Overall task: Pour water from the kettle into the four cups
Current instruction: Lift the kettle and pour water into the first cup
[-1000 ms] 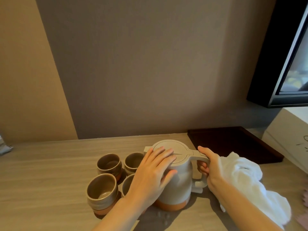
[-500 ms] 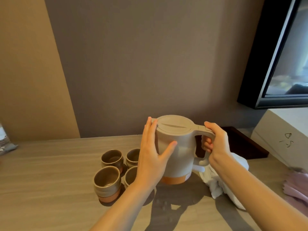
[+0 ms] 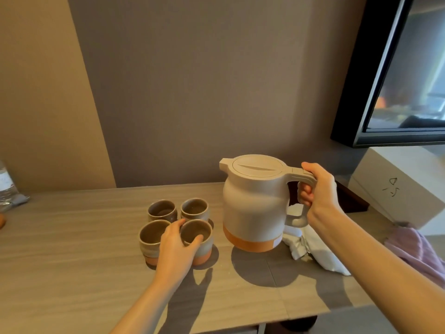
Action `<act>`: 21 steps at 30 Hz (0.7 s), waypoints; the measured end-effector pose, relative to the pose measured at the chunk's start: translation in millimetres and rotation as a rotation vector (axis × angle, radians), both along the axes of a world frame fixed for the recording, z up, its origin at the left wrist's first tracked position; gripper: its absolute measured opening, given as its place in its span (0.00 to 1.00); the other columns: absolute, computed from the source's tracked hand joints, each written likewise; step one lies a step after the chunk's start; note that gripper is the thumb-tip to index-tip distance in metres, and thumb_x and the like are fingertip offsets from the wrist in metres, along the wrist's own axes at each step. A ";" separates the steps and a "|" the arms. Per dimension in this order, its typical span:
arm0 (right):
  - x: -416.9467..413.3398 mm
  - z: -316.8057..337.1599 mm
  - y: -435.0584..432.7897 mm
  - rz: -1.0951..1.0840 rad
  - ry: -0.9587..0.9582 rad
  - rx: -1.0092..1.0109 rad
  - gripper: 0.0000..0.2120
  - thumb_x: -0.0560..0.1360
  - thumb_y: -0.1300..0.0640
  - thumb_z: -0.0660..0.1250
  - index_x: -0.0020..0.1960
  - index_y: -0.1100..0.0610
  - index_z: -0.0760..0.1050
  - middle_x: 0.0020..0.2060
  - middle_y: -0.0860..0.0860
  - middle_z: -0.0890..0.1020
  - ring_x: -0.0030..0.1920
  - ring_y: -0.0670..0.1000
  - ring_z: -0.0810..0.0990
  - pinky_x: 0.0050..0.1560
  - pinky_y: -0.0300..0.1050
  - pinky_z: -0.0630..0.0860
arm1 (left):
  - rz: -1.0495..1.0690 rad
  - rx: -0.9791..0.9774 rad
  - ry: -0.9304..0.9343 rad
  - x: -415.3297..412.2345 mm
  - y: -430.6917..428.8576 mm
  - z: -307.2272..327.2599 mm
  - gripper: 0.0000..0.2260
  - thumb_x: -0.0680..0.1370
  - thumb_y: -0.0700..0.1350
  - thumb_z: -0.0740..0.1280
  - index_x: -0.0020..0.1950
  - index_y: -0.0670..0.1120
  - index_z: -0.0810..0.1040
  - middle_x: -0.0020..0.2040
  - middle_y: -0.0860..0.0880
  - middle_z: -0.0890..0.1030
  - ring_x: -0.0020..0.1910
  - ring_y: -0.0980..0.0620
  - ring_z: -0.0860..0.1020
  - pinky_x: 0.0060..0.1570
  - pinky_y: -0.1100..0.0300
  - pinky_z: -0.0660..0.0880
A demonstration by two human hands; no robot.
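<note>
On the wooden tabletop [image 3: 72, 249] 4 cups [image 3: 162, 210] stand clustered, the left hand [image 3: 173, 247] pinching the near-right cup [image 3: 196, 229] by its rim, while the right hand [image 3: 317, 191] grips the handle of the upright kettle [image 3: 252, 203] just beside them.

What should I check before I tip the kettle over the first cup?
1. Grip of right hand: ok, fingers curled round the kettle handle.
2. Kettle lid shut: ok.
3. Kettle spout above a cup: not ok, the kettle is upright, right of the cups.
4. All four cups upright: ok.
5. Cup mouth clear of left hand: not ok, thumb on the rim of the near right cup.
6. Water in kettle: cannot tell.
</note>
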State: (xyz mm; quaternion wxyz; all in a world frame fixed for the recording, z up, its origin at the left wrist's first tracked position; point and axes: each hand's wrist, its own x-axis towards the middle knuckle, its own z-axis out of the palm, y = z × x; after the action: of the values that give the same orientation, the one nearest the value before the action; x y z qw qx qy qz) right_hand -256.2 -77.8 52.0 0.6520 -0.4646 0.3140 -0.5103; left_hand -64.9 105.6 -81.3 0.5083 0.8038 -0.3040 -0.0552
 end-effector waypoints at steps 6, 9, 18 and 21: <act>-4.2 -7.7 5.1 -0.006 0.055 -0.004 0.15 0.72 0.51 0.66 0.28 0.55 0.72 0.19 0.48 0.68 0.20 0.45 0.62 0.22 0.37 0.60 | 0.162 -0.028 -0.184 -20.7 0.7 -21.6 0.25 0.71 0.46 0.76 0.66 0.49 0.73 0.62 0.53 0.77 0.62 0.52 0.75 0.57 0.61 0.71; -4.2 -10.7 5.7 0.000 0.050 0.012 0.15 0.71 0.52 0.67 0.27 0.54 0.71 0.19 0.48 0.67 0.20 0.46 0.61 0.21 0.37 0.59 | 0.265 -0.076 -0.157 -30.2 2.0 -29.8 0.21 0.71 0.43 0.76 0.61 0.48 0.75 0.56 0.52 0.79 0.56 0.51 0.77 0.51 0.62 0.72; -1.3 -15.2 8.8 0.019 0.078 0.044 0.15 0.71 0.52 0.67 0.28 0.54 0.71 0.17 0.47 0.68 0.20 0.46 0.61 0.23 0.37 0.58 | 0.313 -0.122 0.119 -28.9 -14.2 -39.4 0.33 0.65 0.50 0.80 0.67 0.45 0.72 0.60 0.47 0.80 0.61 0.44 0.78 0.56 0.51 0.76; -0.7 -16.9 11.3 0.004 0.086 0.068 0.15 0.71 0.51 0.68 0.28 0.54 0.71 0.17 0.46 0.69 0.19 0.45 0.62 0.22 0.36 0.59 | 0.286 -0.124 0.105 -25.5 -25.5 -38.3 0.37 0.63 0.52 0.81 0.68 0.47 0.70 0.62 0.48 0.79 0.62 0.44 0.77 0.58 0.48 0.77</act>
State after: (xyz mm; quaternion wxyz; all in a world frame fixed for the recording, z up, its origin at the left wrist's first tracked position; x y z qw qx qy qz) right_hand -256.9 -66.5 35.1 0.6543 -0.4643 0.3581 -0.4777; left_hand -90.4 80.1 -119.6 0.5750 0.8019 -0.1621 -0.0053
